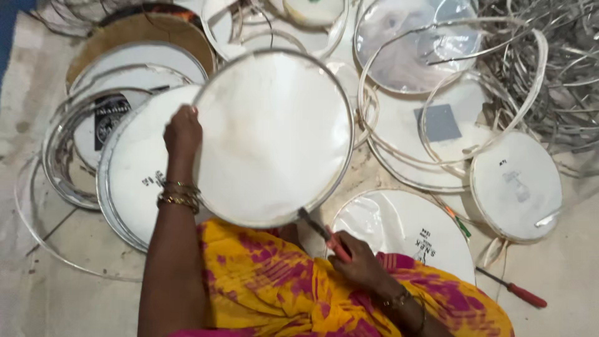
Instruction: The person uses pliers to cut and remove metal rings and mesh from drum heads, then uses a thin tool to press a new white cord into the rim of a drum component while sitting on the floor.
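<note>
While the left hand [183,132] grips the round white metal-rimmed drumhead [274,137] at its stiff rim, the thin skin looks light and puncture-prone; the right hand [359,262] clasps a red-handled tool [324,236].

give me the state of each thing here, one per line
round white drumhead: held up, tilted, rim gripped by left hand
red-handled tool: gripped in right hand, tip at the drumhead's lower rim
red-handled screwdriver: lying loose on the floor
other drumheads: lying flat, overlapping
metal hoops: piled in a tangle
</note>
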